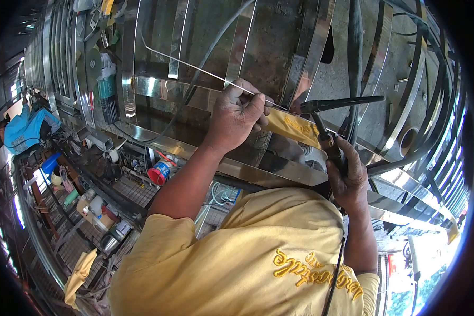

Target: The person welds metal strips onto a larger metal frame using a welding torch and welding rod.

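My left hand (236, 115) is closed around a long thin metal rod (195, 66), which runs up to the left and bends near its far end. The rod's other end points at a joint in the shiny metal frame (158, 87). My right hand (348, 176) grips the handle of a black welding torch (325, 138). Its head, with a long black back cap (347, 102), sits by that joint, near the rod's end. The torch tip itself is too small to make out. Shiny bars lie beneath both hands.
A grey cable (216, 47) crosses the bars, and thick black hoses (355, 58) run at the right. A teal grinder (106, 92) rests on the frame at left. Below stand a red and blue container (159, 172), bottles and tools. A blue cloth (29, 129) hangs far left.
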The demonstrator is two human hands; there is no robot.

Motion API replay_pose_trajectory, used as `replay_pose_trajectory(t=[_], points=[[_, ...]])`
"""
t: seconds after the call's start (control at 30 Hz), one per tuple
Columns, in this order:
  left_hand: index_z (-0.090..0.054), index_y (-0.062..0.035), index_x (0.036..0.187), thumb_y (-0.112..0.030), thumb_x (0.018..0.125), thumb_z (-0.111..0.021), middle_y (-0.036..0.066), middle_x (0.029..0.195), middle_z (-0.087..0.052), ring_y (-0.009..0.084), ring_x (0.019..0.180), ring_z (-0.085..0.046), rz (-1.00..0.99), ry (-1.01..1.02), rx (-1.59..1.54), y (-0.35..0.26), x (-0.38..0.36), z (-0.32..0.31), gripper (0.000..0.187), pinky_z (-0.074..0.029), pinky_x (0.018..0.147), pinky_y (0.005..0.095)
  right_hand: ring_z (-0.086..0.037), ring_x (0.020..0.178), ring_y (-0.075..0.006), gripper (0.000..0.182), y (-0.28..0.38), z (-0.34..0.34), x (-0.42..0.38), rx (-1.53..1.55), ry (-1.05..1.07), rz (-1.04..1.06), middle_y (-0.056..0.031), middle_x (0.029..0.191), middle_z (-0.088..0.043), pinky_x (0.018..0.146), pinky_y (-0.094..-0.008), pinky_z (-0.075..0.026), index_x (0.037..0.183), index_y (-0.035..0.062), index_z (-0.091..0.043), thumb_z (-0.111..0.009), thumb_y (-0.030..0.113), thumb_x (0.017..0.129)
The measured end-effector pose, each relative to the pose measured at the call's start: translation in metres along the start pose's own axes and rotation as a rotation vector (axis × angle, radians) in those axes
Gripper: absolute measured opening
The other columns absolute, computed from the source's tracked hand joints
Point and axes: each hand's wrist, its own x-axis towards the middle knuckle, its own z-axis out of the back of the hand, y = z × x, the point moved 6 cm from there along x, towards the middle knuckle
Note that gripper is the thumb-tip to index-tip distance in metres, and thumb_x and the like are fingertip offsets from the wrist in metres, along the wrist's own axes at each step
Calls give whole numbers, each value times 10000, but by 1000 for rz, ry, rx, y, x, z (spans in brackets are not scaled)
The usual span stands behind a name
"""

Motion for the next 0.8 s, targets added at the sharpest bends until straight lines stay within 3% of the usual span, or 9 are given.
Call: replay_pose_trajectory(t=[0.57,0.8], points=[[-533,-46,1038,-178,1043,-639,161,954,-743,124,698,-705,-23,-11,2,-2,0,-1,170,-536,516,222,-719,1080,-337,524,-1,0,0,0,-7,-14,-217,1208,-703,909,-383,-558,1397,37,-578,-725,0,896],[-537,-49,1028,-173,1045,-634,149,918,-741,113,645,-680,-31,-15,5,-2,0,-1,158,-521,515,233,-718,1009,-324,531,-1,-1,1,5,-4,23,-203,1183,-707,877,-377,-557,1387,34,-579,-720,-33,880]])
